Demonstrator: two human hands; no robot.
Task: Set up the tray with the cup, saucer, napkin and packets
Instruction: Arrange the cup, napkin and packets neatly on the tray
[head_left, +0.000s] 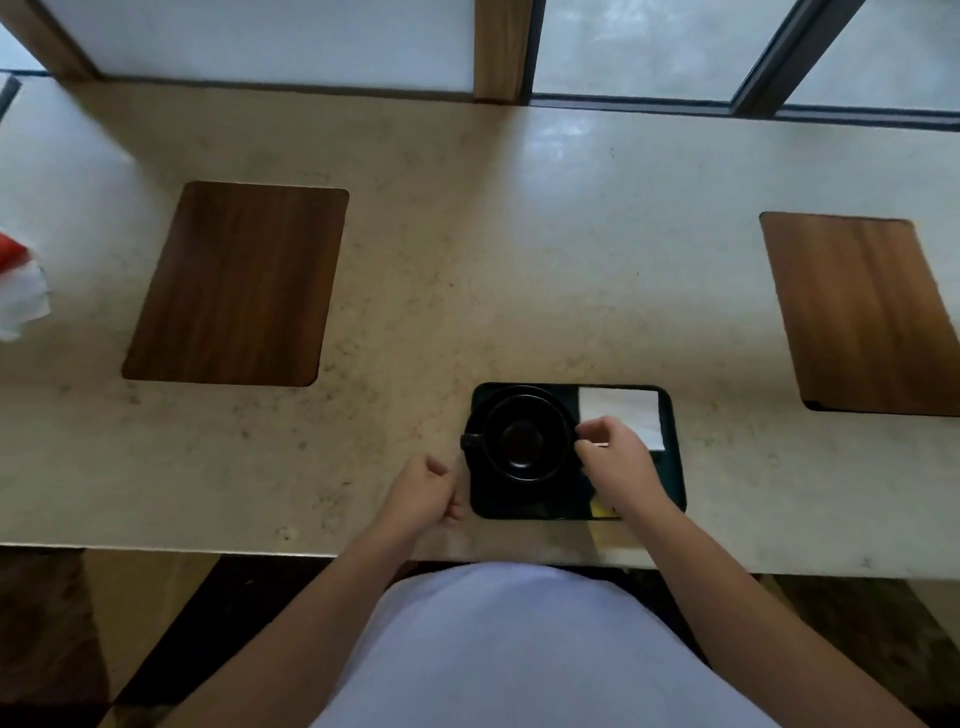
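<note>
A: Where is everything?

B: The tray (675, 467) sits at the counter's (467, 260) near edge. The cup (522, 436) stands on its saucer (480, 415) at the tray's left end, the napkin (621, 410) in its far right corner.

A: And the hands?

B: The right hand (618, 462) pinches a small packet (597, 445); light and flimsy, so hold its edge. A yellow packet (602, 512) lies under the wrist. The left hand (426, 493) is loosely curled, empty.

A: The cup?

B: Likely breakable; take its handle.

Yellow packet (602, 511) mostly hidden under right hand (621, 465); red-and-white object (21, 286) blurred, cut by left edge.
</note>
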